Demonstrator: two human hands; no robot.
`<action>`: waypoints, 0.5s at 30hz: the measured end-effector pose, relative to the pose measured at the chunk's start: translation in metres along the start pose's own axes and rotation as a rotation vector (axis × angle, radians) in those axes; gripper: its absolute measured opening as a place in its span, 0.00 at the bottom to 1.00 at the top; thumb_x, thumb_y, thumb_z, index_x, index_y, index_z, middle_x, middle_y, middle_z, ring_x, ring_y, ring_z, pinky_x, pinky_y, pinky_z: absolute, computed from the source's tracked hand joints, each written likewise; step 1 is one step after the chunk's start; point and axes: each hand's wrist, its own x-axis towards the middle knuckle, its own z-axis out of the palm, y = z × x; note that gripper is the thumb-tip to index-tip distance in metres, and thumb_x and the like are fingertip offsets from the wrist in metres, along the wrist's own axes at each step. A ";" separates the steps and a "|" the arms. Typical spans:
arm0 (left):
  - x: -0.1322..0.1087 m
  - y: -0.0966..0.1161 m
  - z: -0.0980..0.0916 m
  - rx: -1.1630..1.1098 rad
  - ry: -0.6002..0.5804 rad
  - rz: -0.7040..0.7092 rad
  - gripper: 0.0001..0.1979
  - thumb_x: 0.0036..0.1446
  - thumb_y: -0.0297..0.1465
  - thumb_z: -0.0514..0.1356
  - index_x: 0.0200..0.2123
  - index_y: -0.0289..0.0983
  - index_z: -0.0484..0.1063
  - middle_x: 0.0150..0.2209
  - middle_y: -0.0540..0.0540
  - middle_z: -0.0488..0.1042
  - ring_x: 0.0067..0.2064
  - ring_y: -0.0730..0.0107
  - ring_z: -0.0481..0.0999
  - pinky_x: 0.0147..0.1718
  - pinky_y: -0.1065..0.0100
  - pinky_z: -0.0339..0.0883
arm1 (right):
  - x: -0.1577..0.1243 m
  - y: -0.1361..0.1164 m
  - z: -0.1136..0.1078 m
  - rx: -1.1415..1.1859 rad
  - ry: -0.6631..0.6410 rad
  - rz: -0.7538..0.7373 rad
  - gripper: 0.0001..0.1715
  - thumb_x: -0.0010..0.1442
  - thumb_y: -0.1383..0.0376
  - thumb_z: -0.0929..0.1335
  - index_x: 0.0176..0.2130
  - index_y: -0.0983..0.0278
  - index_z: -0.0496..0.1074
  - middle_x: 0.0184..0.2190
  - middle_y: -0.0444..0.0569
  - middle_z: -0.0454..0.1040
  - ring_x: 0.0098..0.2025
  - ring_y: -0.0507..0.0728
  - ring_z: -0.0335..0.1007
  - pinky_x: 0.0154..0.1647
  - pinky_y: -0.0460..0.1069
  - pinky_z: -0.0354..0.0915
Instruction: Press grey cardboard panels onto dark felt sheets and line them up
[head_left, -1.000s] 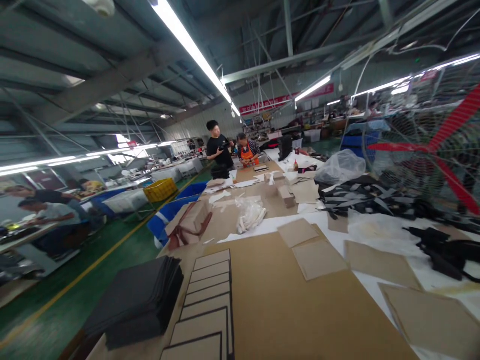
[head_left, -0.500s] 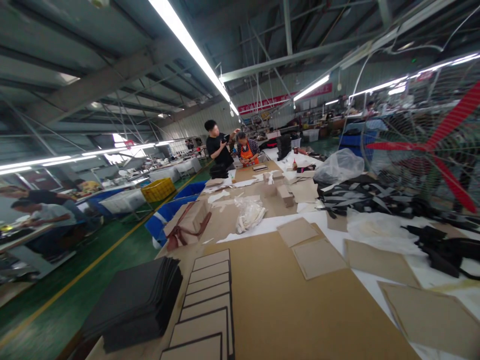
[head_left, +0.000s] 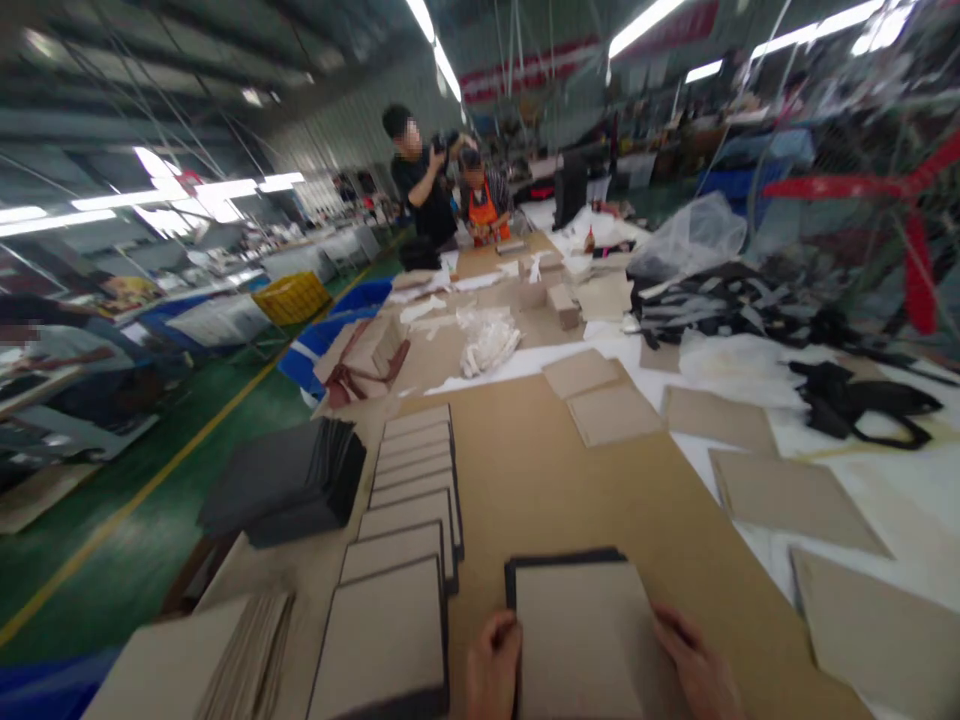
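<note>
At the bottom of the head view, a beige square panel (head_left: 581,640) lies over a black sheet whose dark border shows along the top and left edges. My left hand (head_left: 493,665) is closed at the left edge of this panel, its fingers curled. My right hand (head_left: 696,665) grips the right edge, with the fingertips partly hidden. To the left, a row of overlapping beige panels with black borders (head_left: 390,625) lies on the brown board (head_left: 517,450).
A black sheet stack (head_left: 277,480) and a beige panel stack (head_left: 180,660) stand at left. Loose beige panels (head_left: 795,495) lie at right, near black scraps (head_left: 727,310) and a red-bladed fan (head_left: 832,187). Two people are at the table's far end.
The view has tilted down. Both my hands have come into view at the bottom, holding a beige panel over a black sheet. The beige stack at lower left now shows.
</note>
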 end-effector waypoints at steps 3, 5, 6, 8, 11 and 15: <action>-0.018 -0.014 0.003 -0.044 -0.010 -0.009 0.16 0.54 0.41 0.60 0.40 0.37 0.79 0.39 0.44 0.81 0.43 0.56 0.78 0.47 0.58 0.68 | -0.012 0.029 -0.002 0.114 0.005 0.114 0.31 0.44 0.44 0.71 0.40 0.63 0.78 0.39 0.52 0.80 0.47 0.66 0.74 0.51 0.56 0.68; -0.022 -0.017 0.004 -0.039 0.006 -0.044 0.18 0.53 0.42 0.60 0.40 0.36 0.79 0.37 0.43 0.81 0.41 0.56 0.78 0.44 0.59 0.68 | -0.016 0.037 -0.001 0.163 0.037 0.155 0.31 0.42 0.47 0.72 0.40 0.64 0.79 0.38 0.51 0.81 0.45 0.65 0.74 0.50 0.56 0.68; -0.023 -0.017 0.005 -0.031 0.018 -0.053 0.18 0.52 0.42 0.60 0.40 0.35 0.78 0.36 0.43 0.81 0.40 0.57 0.78 0.43 0.59 0.68 | -0.016 0.038 -0.001 0.165 0.048 0.163 0.30 0.42 0.48 0.72 0.40 0.63 0.79 0.37 0.50 0.81 0.44 0.64 0.74 0.48 0.56 0.68; -0.023 -0.016 0.006 -0.014 0.049 -0.051 0.18 0.52 0.42 0.60 0.40 0.35 0.78 0.34 0.43 0.81 0.39 0.58 0.78 0.42 0.60 0.67 | -0.017 0.035 0.000 0.175 0.056 0.161 0.29 0.42 0.49 0.73 0.40 0.63 0.80 0.35 0.49 0.81 0.42 0.63 0.74 0.45 0.54 0.69; -0.023 -0.015 0.006 -0.016 0.089 -0.031 0.17 0.52 0.41 0.60 0.39 0.36 0.78 0.32 0.45 0.80 0.37 0.60 0.77 0.41 0.61 0.67 | -0.016 0.027 0.002 0.198 0.045 0.154 0.28 0.42 0.49 0.73 0.40 0.63 0.79 0.34 0.49 0.80 0.39 0.61 0.73 0.42 0.53 0.68; -0.021 -0.013 0.006 0.003 0.097 -0.014 0.15 0.52 0.39 0.60 0.38 0.36 0.78 0.30 0.46 0.78 0.35 0.62 0.76 0.39 0.62 0.67 | -0.018 0.023 0.005 0.160 0.049 0.135 0.28 0.44 0.49 0.73 0.41 0.64 0.78 0.33 0.49 0.79 0.37 0.60 0.71 0.40 0.52 0.67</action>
